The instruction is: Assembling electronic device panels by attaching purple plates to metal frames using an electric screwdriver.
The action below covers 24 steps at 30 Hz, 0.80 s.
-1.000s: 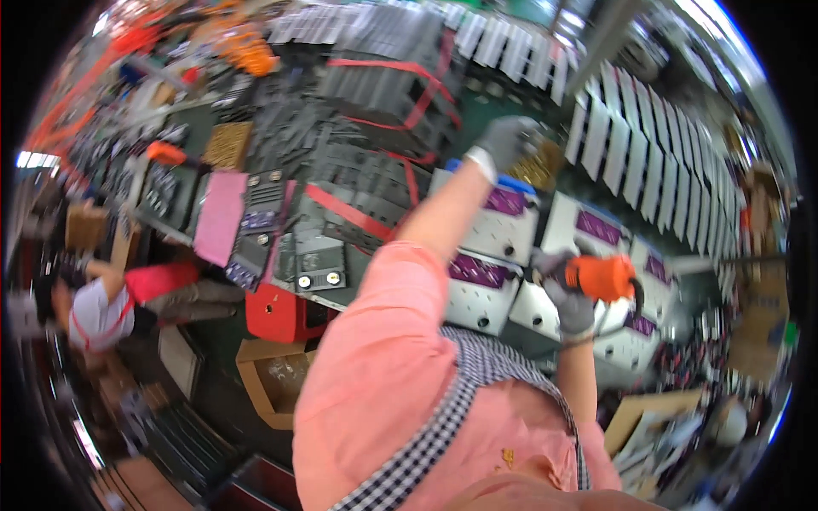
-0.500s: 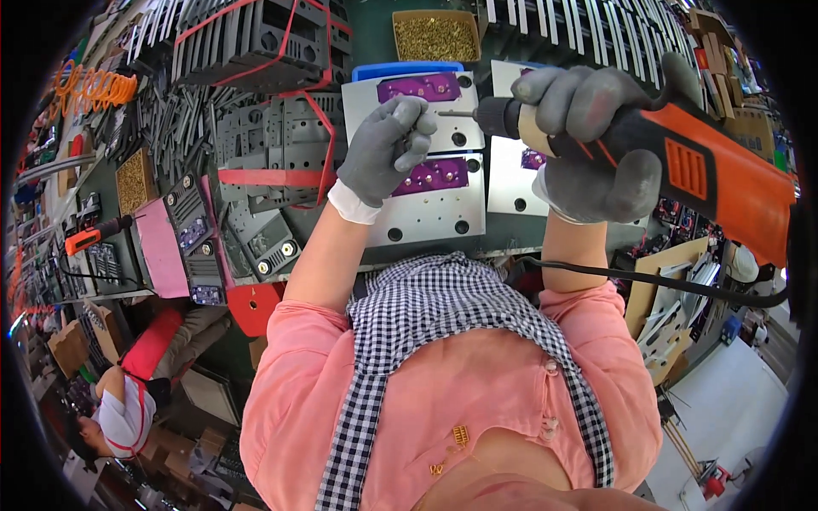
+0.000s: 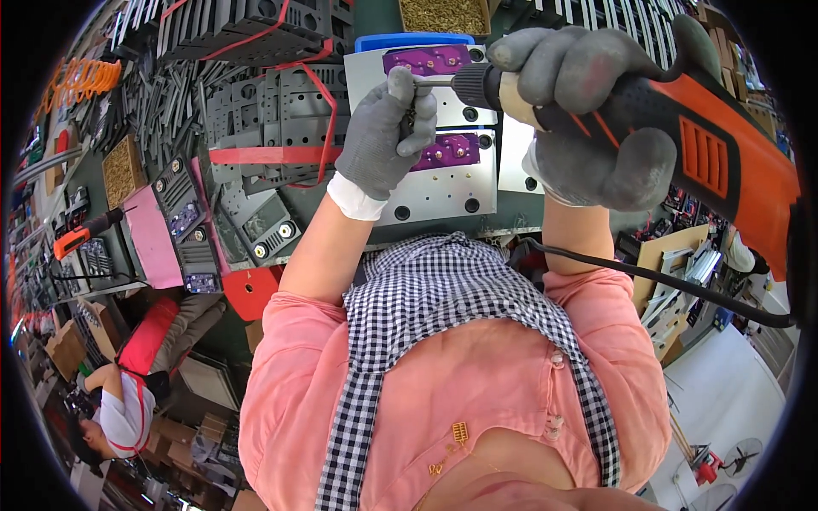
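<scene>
Dial read with 12 at the top of view.

Drill (image 3: 703, 157), one, orange and black, at 2 o'clock, raised above the surface (image 3: 520, 209). Chuck and bit (image 3: 436, 83) point to 9 o'clock, a touch toward 10; long axis runs back to between 3 and 4. Black cord (image 3: 648, 270) loops out at 3–4.

Right hand (image 3: 588, 162), grey-gloved: wrapped firmly around drill body. Left hand (image 3: 379, 145), also gloved, near 12: fingers curled, thumb and forefinger at bit's tip; cannot tell what, if anything, they pinch.

Counts: purple boards (image 3: 447, 152), two in sight, one per metal plate (image 3: 452, 192); part of a third plate just beside, toward 1. Boxes of brass-coloured small parts (image 3: 445, 15), two: one at 12, one between 9 and 10. Second orange-and-black tool (image 3: 88, 232), one, at 9. Another person (image 3: 126, 417), one, at 8.
</scene>
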Motion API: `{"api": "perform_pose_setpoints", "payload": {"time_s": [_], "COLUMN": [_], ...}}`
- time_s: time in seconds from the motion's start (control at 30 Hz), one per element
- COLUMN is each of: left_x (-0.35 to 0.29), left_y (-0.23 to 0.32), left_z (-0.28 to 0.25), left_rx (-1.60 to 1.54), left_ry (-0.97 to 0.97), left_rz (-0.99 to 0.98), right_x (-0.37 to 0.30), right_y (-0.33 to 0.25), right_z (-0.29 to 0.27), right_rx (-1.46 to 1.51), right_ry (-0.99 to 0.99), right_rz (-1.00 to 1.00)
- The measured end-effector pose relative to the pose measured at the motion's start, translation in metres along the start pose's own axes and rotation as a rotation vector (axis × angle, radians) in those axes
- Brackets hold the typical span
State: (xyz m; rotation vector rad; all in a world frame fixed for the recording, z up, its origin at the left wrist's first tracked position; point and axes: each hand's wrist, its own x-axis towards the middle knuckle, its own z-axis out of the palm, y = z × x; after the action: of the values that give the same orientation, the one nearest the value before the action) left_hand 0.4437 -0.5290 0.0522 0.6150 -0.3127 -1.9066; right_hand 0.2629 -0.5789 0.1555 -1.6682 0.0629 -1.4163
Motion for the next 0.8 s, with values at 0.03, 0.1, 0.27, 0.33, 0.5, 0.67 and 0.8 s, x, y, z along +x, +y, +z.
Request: {"api": "perform_pose_setpoints", "payload": {"time_s": [0.03,0.1,0.27,0.33,0.5,0.67,0.8], "left_x": [-0.001,-0.001,0.007,0.008,0.020,0.035,0.051], "left_y": [0.001,0.002,0.002,0.002,0.000,-0.002,-0.004], "left_z": [0.001,0.003,0.007,0.001,-0.004,-0.002,-0.005], "left_rx": [0.024,0.090,0.357,0.432,0.432,0.475,0.505], "left_ry": [0.003,0.032,0.184,0.257,0.261,0.306,0.293], "left_rz": [0.009,0.036,0.115,0.116,0.099,0.076,0.003], "right_x": [0.001,0.002,0.001,0.000,-0.003,-0.007,-0.006], "right_y": [0.001,0.003,0.009,0.018,0.035,0.046,0.057], "right_z": [0.001,0.001,-0.002,-0.003,-0.017,-0.028,-0.041], "right_rx": [0.010,0.027,0.043,0.064,0.098,0.076,0.044], "right_ry": [-0.009,-0.027,0.055,0.073,0.156,0.302,0.194], "right_rz": [0.007,0.021,0.081,0.099,0.137,0.200,0.186]}}
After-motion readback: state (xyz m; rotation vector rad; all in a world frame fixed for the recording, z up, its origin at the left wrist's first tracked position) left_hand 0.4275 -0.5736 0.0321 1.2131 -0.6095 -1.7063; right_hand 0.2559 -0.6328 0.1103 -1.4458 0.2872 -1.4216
